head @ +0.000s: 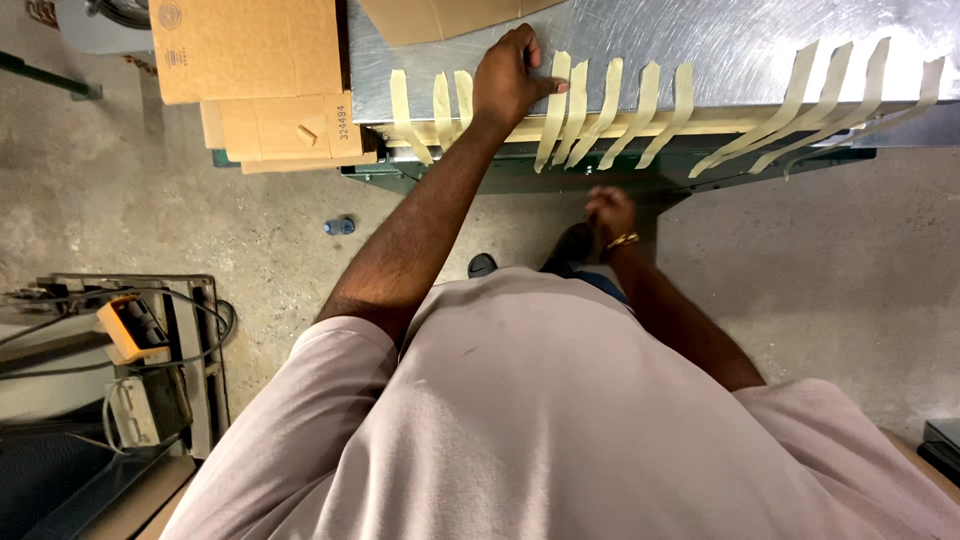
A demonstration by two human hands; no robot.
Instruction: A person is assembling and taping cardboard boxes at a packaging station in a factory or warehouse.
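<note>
Pale tape strips (560,110) hang off metal table edge (700,50).

A metal table (700,40) stands ahead of the person, with a row of tape strips (610,100) stuck along its near edge and hanging over it. The left hand (510,75) rests on the tabletop among the strips; the right hand (608,208) hangs below the edge. Flattened cardboard boxes (260,80) lie left of the table. A small bottle (339,226) lies on the floor (850,260) below them.
</note>
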